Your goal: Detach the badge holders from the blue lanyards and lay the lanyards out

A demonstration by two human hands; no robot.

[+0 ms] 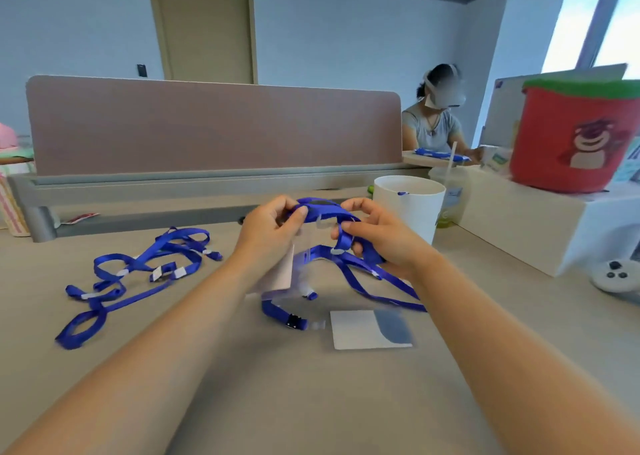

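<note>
Above the desk (311,402), both hands' grips, left (268,227) and right (375,236), pinch one blue lanyard (323,210).

Two bare forearms, no sleeves in view, left hand (268,227), right hand (375,238) (apparently ringless, blurred)

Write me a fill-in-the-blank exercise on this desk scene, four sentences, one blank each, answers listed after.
1. Both hands, the left hand and the right hand, hold a lanyard coloured ____.
2. The pile of loose lanyards lies to the ____ of the hands.
3. The white cup stands behind the ____ hand.
4. The bucket with the bear picture is ____ with a green rim.

Answers: blue; left; right; red
</note>
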